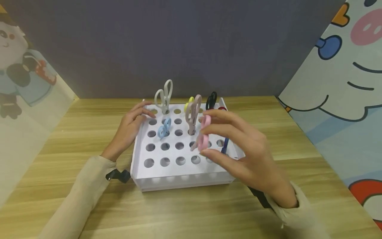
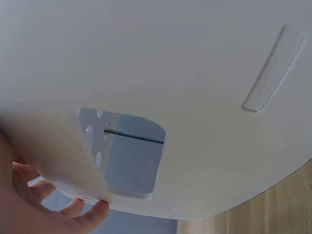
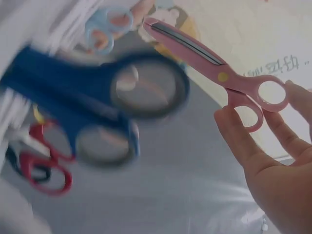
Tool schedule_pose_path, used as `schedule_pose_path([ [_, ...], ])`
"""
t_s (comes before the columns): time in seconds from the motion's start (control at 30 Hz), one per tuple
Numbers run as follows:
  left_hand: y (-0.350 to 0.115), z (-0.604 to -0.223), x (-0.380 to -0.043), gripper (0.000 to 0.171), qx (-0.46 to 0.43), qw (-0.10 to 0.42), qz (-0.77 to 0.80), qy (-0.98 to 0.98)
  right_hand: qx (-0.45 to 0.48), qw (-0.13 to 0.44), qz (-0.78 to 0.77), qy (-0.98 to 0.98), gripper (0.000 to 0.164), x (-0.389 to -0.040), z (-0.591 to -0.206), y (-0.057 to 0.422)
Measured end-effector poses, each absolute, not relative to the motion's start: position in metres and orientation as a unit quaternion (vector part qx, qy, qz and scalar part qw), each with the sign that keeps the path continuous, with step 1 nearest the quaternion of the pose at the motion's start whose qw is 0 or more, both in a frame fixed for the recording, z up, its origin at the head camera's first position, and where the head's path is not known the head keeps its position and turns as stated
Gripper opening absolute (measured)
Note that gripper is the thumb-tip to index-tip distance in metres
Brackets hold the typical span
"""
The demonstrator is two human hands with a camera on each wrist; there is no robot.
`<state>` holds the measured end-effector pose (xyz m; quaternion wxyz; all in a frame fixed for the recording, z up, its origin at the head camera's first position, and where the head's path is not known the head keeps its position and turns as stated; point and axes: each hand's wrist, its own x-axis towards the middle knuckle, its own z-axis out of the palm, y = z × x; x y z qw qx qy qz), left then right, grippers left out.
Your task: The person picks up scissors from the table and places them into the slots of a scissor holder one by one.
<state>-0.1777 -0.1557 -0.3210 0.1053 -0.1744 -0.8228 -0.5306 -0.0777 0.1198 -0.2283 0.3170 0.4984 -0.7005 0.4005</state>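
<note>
My right hand [image 1: 252,149] pinches pink scissors [image 3: 223,68] by their finger loops, over the right half of a white rack [image 1: 179,171] full of round holes. In the right wrist view their blades are together and point up and left, clear of any hole. My left hand [image 1: 126,127] rests on the rack's left rim, its fingertips on the top edge; in the left wrist view the fingers [image 2: 92,217] lie by the white side wall. Near the right hand, dark blue scissors [image 3: 63,83] stand at the rack's right side, blurred up close.
White scissors [image 1: 165,99], light blue scissors [image 1: 164,128], mauve scissors [image 1: 191,116], yellow scissors [image 1: 187,105] and black scissors [image 1: 211,101] stand in rack holes. Red scissors [image 3: 61,157] stand at the back right. Behind the wooden table [image 1: 179,212] rises a grey panel [image 1: 179,49].
</note>
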Motion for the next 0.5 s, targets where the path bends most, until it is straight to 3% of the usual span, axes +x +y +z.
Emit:
schedule_pose_path([
  [0.5,-0.155,-0.321,-0.178,0.024,-0.193,0.117,-0.535,-0.814,0.526,0.233,0.404,-0.711,0.023,-0.08,-0.25,0.072],
])
